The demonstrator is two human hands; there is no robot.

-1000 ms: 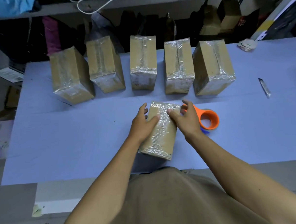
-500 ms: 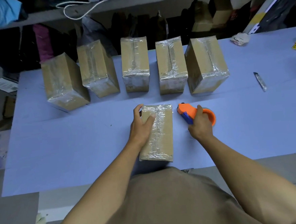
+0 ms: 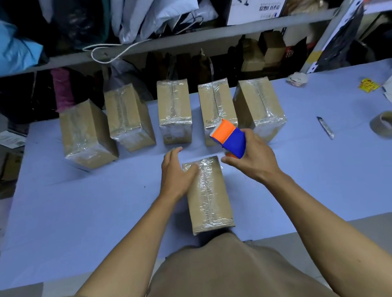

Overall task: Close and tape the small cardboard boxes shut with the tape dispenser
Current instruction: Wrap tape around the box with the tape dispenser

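Left hand (image 3: 176, 173) flat on my box (image 3: 207, 194), its long axis running away from me; right hand (image 3: 249, 161) gripping the tape dispenser (image 3: 229, 139) just above its far end.

The person wears a plain tan top (no print or logo shows), its cloth filling the bottom of the view in soft folds. Both forearms are bare to past the elbow. The left hand (image 3: 177, 173) and right hand (image 3: 252, 160) carry no gloves, rings or watch.
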